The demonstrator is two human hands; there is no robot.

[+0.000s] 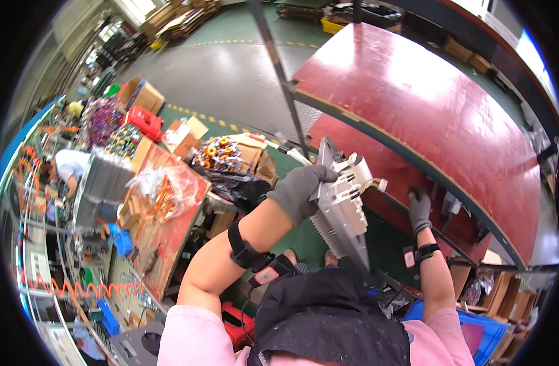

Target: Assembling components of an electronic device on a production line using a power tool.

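Note:
My left hand, in a grey glove, is closed on the upper edge of a grey metal housing. The housing is tilted in front of me, with white blocks and short connectors on one face and a row of fins along its lower left edge. My right hand, also gloved, is apart from the housing, over the lower red shelf at the right. Its fingers look stretched out and nothing shows in them. A pale item is on that lower level beside it, partly hidden by the rack.
A dark-framed rack with a red upper shelf stands ahead and right, its edge near the housing. To the left are a worn red worktable, a box of orange-and-black parts, a coiled orange hose and another person.

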